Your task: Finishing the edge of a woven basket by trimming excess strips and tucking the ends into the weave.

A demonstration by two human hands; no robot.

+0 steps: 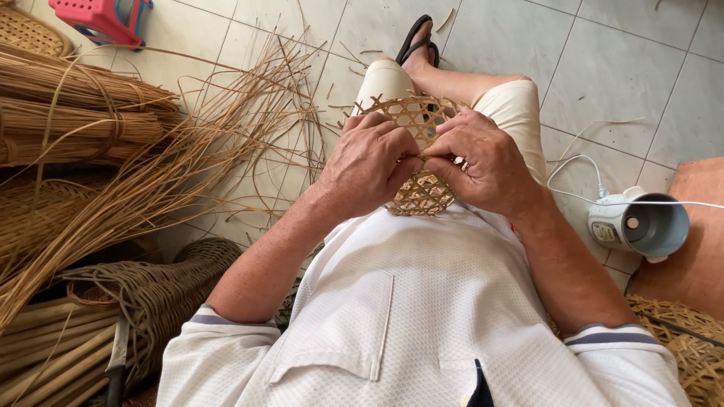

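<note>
So we're sitting on the tiled floor [618, 83] with a small open-weave basket piece [416, 151] propped on our lap, just over the knees. It's a light tan lattice with hexagon-ish holes, and loose strip ends poke up along its top edge.

Our left hand [369, 166] is curled over the left side of the weave, fingers folded in and clamped on it. Our right hand [486, 162] sits on the right side, thumb and forefinger pinched together on a thin strip right where the two hands meet in the middle. Both hands are touching each other at the fingertips, so most of the basket's centre is hidden behind them.

Around us: a big fan of loose cane strips [188, 166] spreads across the floor to our left, with tied bundles of cane [75, 113] stacked beyond that. Lower left there's a darker wicker basket [173, 290] with more rods lying beside it. A red plastic stool [102, 19] sits in the top left corner. On our right there's a small white-and-grey electric appliance [639, 224] with a white cord [581, 169] looping off it, and another bit of woven work [690, 347] near our right elbow. One foot in a dark sandal [418, 41] sticks out ahead.
</note>
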